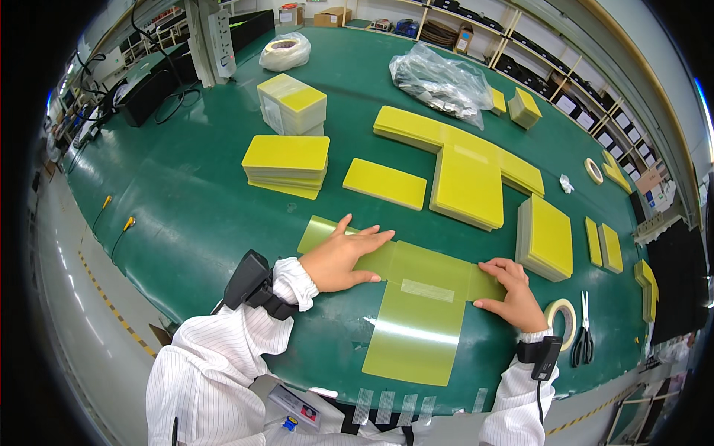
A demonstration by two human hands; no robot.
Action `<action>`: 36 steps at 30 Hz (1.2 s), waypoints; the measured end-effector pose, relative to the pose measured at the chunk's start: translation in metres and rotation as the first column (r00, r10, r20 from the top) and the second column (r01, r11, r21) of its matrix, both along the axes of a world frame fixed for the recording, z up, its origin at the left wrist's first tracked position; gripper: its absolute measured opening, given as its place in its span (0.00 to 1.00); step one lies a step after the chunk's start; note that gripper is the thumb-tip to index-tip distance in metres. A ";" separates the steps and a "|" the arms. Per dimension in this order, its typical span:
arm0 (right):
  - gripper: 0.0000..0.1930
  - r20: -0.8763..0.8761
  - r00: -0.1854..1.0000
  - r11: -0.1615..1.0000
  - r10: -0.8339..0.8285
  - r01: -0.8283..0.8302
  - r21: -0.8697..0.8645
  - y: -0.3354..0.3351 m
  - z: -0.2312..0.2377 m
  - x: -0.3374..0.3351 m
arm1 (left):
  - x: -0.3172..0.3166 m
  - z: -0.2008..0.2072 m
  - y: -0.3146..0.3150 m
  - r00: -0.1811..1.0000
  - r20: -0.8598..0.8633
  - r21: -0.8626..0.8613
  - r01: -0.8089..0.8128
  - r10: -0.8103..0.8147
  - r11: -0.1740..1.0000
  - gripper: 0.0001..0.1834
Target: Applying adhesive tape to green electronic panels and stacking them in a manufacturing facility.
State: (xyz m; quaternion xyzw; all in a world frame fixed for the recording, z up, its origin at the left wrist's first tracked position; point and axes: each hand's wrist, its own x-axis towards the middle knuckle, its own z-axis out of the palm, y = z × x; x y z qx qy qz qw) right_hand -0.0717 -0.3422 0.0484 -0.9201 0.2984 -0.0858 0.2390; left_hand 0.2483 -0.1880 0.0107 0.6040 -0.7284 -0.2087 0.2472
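Note:
Thin translucent yellow-green sheets point(413, 334) lie flat on the green table in a T shape, with a clear tape strip point(428, 291) across the join between the near sheet and the crosspiece. My left hand point(338, 259) rests on the crosspiece's left arm, fingers spread and thumb apart. At the right end, my right hand point(515, 293) has its thumb and fingertips apart on either side of the short end sheet point(480, 284). Several cut tape strips point(385, 406) hang from the near table edge.
Beyond my hands stand stacks of yellow sheets point(286, 154) and a T-shaped stack point(468, 175). A tall stack point(547, 234), a tape roll point(563, 321) and black-handled scissors point(583, 342) are at the right. Farther back lie a plastic bag point(439, 78) and a wrapped roll point(285, 49).

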 end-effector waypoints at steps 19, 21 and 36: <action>0.33 -0.012 1.000 0.999 -0.023 0.024 0.047 -0.001 -0.004 0.001 | -0.001 0.005 -0.005 0.998 0.054 0.045 -0.036 0.034 0.998 0.42; 0.33 -0.013 1.000 0.998 -0.027 0.027 0.054 -0.001 -0.003 0.001 | -0.002 0.007 -0.005 0.998 0.048 0.045 -0.039 0.037 0.998 0.41; 0.33 0.006 1.000 0.997 -0.028 0.028 0.070 0.001 -0.001 0.002 | -0.004 0.005 -0.004 0.998 0.037 0.020 -0.045 0.044 0.999 0.41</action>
